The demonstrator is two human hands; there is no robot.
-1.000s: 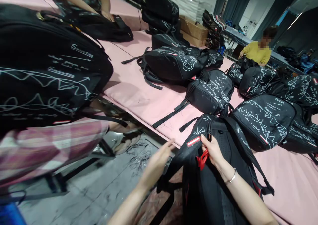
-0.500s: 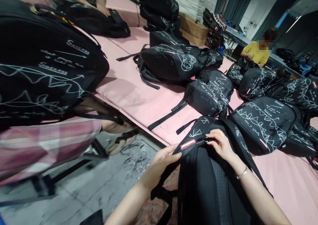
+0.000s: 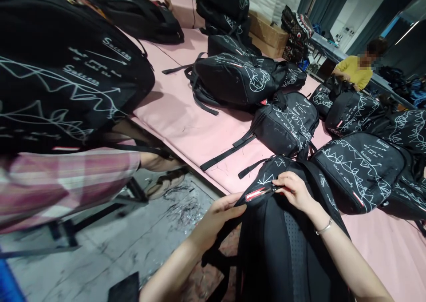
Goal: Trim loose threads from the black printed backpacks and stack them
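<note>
A black backpack (image 3: 266, 235) with white scribble print leans upright before me, its padded back and straps toward me. My left hand (image 3: 224, 211) pinches its side edge between thumb and fingers, beside a red-and-white label (image 3: 254, 194). Just right of that label, my right hand (image 3: 293, 188) is closed on a small dark pointed tool (image 3: 272, 188), which looks like thread snips. The tool's tip points left at the label's end. Most of the tool is hidden by my fingers.
More printed black backpacks (image 3: 361, 173) lie on the pink table (image 3: 179, 133). At left, a large backpack (image 3: 73, 80) rests on a seated person's plaid-covered lap (image 3: 76, 177). Another person in a yellow top (image 3: 353, 71) works across the table. A cardboard box (image 3: 269, 35) stands behind.
My right hand and the tool have shifted slightly left, nearer the label, which has tilted a little. The table and its backpacks appear farther right as the view turns.
</note>
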